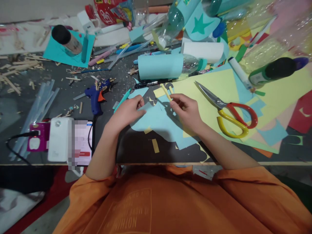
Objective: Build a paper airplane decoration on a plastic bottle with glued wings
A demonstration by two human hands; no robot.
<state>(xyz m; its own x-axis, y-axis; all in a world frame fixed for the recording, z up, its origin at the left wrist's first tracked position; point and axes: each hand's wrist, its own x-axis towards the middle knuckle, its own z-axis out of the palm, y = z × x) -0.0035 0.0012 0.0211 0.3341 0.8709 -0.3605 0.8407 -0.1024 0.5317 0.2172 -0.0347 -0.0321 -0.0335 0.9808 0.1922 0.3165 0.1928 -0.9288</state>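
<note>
Pinched between the fingertips of my right hand (186,109) is a narrow yellow paper strip (165,92), tilted up to the left. A second short yellow strip stands just behind those fingers. My left hand (129,112) lies at the left edge of light blue paper pieces (168,125), its fingers curled and its thumb over the paper. Whatever may be under those curled fingers is hidden. Beside it lies a teal pen (123,100). Right of my right hand, scissors (220,104) with red and yellow handles rest open on yellow paper (212,87).
A blue glue gun (95,97), clear glue sticks (40,110), a white power bank (59,139) and a phone (84,139) lie to the left. Behind my hands is a bottle wrapped in blue paper (161,66). A dark-capped bottle (270,71) lies far right. Wood scraps (14,74) litter the table.
</note>
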